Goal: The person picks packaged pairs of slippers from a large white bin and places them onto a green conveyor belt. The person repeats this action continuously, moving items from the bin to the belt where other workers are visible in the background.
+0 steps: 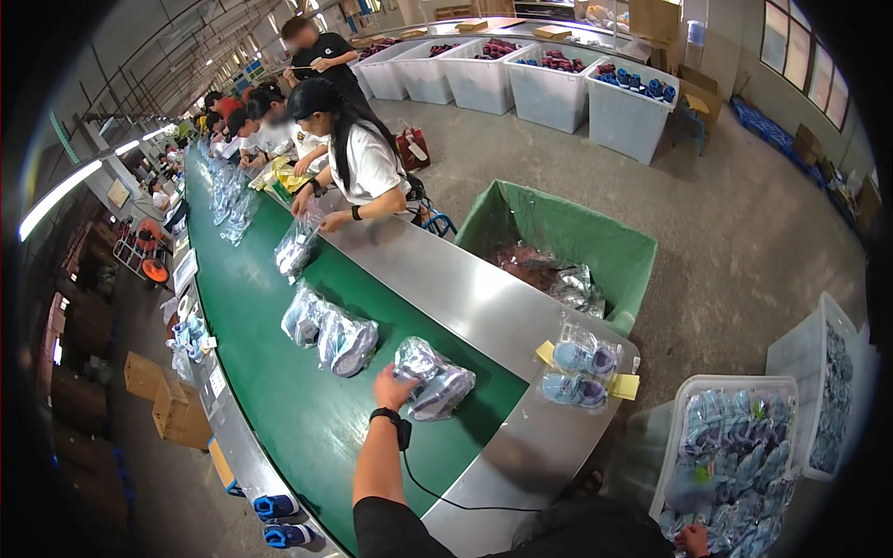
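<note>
My left hand [394, 387], with a dark watch on the wrist, grips the near-left edge of a clear bag holding a pair of shoes [441, 391] on the green conveyor belt [270, 372]. Just beyond lies another bagged pair of light shoes [348, 346]. At the lower right, my right hand [691, 539] is at a translucent bin [666, 456] full of bagged blue-and-purple shoes [735, 437]. Its fingers look curled, but what they hold is hidden. Two bagged shoes with yellow slips [579, 365] rest on the metal table end.
A co-worker in white [367, 172] handles a bagged pair [296, 246] farther up the belt. A green bin [595, 237] stands right of the metal ledge [446, 270]. Blue shoes [283, 521] sit at the left edge. White tubs [628, 121] line the back; a cable crosses by my left arm.
</note>
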Demonstrator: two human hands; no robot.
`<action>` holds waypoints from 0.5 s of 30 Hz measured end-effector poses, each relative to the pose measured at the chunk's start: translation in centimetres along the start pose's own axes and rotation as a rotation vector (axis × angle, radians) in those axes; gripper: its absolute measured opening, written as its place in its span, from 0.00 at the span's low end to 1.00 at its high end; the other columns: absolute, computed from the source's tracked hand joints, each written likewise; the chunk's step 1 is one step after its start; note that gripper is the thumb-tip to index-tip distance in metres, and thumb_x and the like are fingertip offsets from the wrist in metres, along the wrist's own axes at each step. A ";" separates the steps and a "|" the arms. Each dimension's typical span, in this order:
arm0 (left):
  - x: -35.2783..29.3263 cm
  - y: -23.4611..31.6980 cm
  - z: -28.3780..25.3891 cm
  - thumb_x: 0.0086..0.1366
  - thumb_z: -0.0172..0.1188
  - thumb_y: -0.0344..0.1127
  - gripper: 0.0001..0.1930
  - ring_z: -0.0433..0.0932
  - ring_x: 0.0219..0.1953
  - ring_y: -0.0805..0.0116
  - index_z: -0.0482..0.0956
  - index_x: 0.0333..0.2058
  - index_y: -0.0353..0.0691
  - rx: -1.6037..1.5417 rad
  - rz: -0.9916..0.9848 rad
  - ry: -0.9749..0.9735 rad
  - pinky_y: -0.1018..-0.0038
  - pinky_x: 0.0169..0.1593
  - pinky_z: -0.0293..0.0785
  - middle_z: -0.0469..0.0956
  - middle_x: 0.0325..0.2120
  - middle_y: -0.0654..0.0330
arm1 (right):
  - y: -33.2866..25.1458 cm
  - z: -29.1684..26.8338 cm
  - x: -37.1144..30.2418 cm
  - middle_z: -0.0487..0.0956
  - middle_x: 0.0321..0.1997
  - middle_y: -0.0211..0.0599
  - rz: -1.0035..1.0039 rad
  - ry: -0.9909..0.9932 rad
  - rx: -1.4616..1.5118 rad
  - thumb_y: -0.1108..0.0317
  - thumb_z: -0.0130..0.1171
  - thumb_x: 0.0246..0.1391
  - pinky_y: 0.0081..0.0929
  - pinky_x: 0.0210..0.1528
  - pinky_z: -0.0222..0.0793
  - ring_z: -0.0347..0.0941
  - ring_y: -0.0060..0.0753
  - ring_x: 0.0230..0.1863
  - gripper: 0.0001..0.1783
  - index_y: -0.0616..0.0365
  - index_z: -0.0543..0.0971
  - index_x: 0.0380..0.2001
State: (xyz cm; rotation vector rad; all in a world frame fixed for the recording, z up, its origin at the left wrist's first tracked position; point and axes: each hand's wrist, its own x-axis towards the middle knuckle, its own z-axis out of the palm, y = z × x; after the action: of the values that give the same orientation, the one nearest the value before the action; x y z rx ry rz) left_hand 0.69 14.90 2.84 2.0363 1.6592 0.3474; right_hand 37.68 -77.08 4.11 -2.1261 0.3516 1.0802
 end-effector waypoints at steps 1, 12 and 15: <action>0.1 0.7 0.4 0.42 0.79 0.50 0.47 0.74 0.58 0.48 0.72 0.59 0.33 0.080 0.078 -0.005 0.58 0.59 0.72 0.77 0.53 0.43 | 0.1 0.4 -0.4 0.78 0.26 0.34 0.014 0.007 0.007 0.56 0.56 0.65 0.29 0.25 0.71 0.73 0.28 0.25 0.14 0.58 0.77 0.39; -4.1 7.4 1.0 0.44 0.76 0.52 0.42 0.74 0.56 0.45 0.71 0.54 0.34 0.246 -0.268 -0.183 0.45 0.60 0.67 0.73 0.54 0.46 | -1.2 0.5 2.1 0.80 0.33 0.37 -0.163 -0.103 -0.457 0.56 0.53 0.66 0.30 0.35 0.74 0.76 0.35 0.33 0.17 0.61 0.78 0.42; -8.5 6.5 2.2 0.45 0.75 0.51 0.37 0.77 0.51 0.43 0.73 0.49 0.32 -0.066 -0.210 -0.080 0.53 0.55 0.73 0.77 0.47 0.42 | -3.6 1.7 1.8 0.81 0.27 0.42 -0.230 -0.087 -0.136 0.65 0.56 0.60 0.34 0.28 0.80 0.81 0.38 0.26 0.10 0.63 0.78 0.33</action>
State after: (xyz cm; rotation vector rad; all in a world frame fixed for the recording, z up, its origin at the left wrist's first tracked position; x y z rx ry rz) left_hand 5.34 5.26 5.24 1.7853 1.7679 0.2406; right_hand 39.61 -73.21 3.70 -2.1667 -0.0084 1.0822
